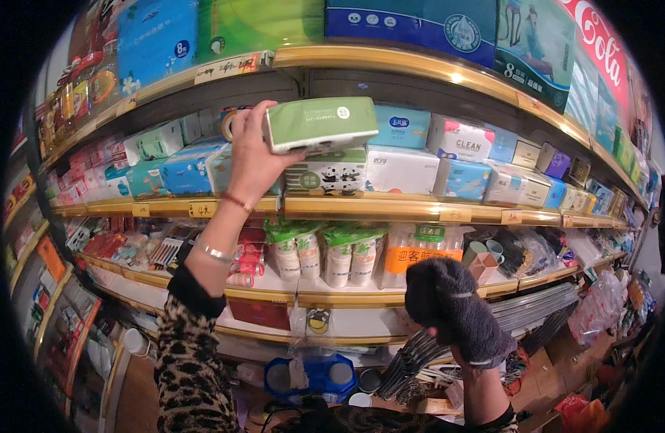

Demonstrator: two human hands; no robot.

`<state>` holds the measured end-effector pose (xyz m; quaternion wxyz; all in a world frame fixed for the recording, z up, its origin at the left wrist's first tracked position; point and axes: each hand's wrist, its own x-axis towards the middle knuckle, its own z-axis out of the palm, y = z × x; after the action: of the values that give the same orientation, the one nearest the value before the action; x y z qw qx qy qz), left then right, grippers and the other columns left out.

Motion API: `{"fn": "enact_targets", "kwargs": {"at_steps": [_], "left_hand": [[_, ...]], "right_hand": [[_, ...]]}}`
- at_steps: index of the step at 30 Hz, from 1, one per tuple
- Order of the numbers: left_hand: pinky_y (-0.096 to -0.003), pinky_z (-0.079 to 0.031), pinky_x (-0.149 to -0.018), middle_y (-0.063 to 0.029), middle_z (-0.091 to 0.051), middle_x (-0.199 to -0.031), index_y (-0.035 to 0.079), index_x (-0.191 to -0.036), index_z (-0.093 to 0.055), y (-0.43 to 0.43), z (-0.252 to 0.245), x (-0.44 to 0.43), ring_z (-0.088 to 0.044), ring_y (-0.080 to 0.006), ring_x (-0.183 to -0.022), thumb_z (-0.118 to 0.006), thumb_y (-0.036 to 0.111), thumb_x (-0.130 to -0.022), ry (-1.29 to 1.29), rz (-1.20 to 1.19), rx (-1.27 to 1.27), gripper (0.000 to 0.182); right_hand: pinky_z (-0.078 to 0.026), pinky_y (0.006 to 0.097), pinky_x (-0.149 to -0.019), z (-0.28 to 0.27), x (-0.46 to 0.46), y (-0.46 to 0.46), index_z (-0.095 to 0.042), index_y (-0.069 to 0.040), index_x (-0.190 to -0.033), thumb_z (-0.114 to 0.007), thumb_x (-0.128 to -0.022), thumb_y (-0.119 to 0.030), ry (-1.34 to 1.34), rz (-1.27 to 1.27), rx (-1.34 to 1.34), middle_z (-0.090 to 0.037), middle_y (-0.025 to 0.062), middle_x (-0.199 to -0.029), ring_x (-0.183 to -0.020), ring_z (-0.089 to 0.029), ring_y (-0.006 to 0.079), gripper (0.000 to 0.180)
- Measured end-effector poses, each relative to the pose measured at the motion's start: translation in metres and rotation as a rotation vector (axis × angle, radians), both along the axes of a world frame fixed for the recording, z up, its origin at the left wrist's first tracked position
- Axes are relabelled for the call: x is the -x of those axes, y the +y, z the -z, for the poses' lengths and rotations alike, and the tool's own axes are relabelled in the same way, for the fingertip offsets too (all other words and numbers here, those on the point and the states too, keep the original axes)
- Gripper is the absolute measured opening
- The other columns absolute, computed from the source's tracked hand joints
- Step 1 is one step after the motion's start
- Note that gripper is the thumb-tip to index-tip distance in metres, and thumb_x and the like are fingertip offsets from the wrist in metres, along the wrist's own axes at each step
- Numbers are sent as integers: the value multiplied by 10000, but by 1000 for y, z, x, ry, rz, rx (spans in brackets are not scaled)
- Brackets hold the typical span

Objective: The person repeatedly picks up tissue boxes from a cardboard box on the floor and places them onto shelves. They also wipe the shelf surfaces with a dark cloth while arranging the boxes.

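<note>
My left hand [259, 143] grips the left end of a green and white tissue pack [321, 124], raised over the tissue shelf. Directly below it stands a pack with printed pandas [332, 172] at the front of that shelf. To its right are a white tissue pack [400, 169] and a light blue pack [398, 127]. My right hand [451, 308] is wrapped in a dark grey cloth, perhaps a mitt or sock, in front of the lower shelf; its fingers are mostly hidden.
A gold shelf edge [365, 208] runs below the tissue packs, another [397, 62] above. Lower down stand bagged paper cups [338, 260] and a pack of clear plastic cups [400, 260]. A blue plastic container [311, 379] and bundled rods [419, 357] lie near the floor.
</note>
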<state>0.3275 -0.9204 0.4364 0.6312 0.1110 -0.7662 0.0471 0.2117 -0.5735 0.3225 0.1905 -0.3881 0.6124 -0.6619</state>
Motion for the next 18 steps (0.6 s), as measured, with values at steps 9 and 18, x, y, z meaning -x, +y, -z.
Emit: {"fn": "enact_targets", "kwargs": {"at_steps": [9,18], "left_hand": [[-437,-486,-932,-210,-515,-1151,174,-1343,-453,-110,-28,125,-535,-397,-1130,-872,115,-528,-127,-149,-384,918],[-418,-448,-1040,-169,-422,-1455,204,-1525,-201,-188,-57,192,-422,-309,-1336,-860,311,-650,-485,-268,-776,1101]], "right_hand": [[-458,379,-935,42,23,53,-556,-88,-1254,-640,-776,-46,941,301,-315,-532,175,-1216,-1141,-522,347,487],[-502,322,-804,85,22,83,-562,-52,-1214,-592,-893,-143,-237,390,68,-600,111,-1134,-968,-595,234,335]]}}
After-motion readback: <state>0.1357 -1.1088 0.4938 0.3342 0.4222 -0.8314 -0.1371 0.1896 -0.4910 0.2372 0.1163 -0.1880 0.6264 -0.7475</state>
